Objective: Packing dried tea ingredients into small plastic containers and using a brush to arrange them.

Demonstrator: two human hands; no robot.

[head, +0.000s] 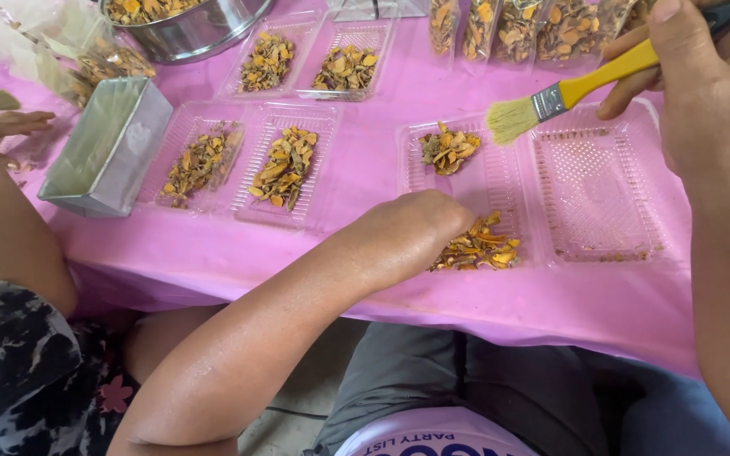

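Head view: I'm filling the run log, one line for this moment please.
left hand: on dried pieces in clear tray | right hand: holds yellow brush above tray | surface: pink cloth

Bare forearms w/o sleeves, grey trousers, pale lilac shirt hem w/ dark printed lettering

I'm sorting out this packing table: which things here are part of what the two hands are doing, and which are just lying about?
In hand:
- left hand on a pile of dried orange slices
- right hand, its grip around a yellow-handled brush
- open clear tray under both

Lying about:
- filled clear trays
- steel bowl
- metal scoop box
- another person's arm
- pink tablecloth
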